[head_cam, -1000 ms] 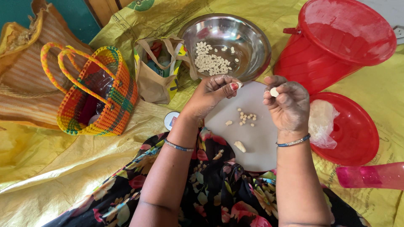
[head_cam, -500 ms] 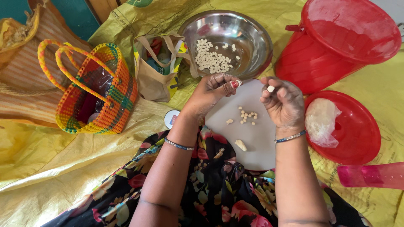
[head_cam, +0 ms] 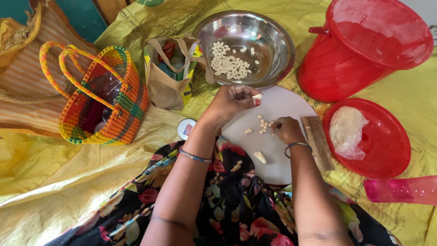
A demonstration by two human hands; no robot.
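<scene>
White clove (head_cam: 258, 96) sits pinched at left hand (head_cam: 230, 104) fingertips. Right hand (head_cam: 286, 129) curls shut over loose cloves (head_cam: 263, 126) on board (head_cam: 291, 107). Beyond fingers, steel bowl (head_cam: 273, 36) holds a modest peeled pile; few pieces left, judging by board.

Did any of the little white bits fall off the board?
Yes. One pale peeled piece lies on the black flowered cloth, just off the round white cutting board, away from the small heap on it.
</scene>
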